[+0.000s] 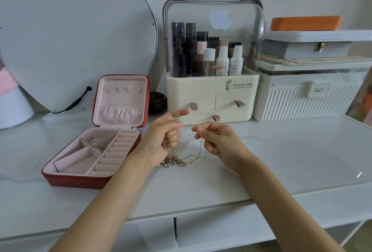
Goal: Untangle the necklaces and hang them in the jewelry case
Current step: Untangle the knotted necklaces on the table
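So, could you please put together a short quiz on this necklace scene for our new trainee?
1. True or false: the jewelry case lies open, and no necklace hangs on the hooks in its lid.
2. Which hand holds the chain higher? A) left hand B) right hand
3. Fill in: the rest of the tangle lies on the ____.

Key:
1. True.
2. A; its fingers pinch the chain just in front of the organizer's drawers.
3. Table, between the two wrists.
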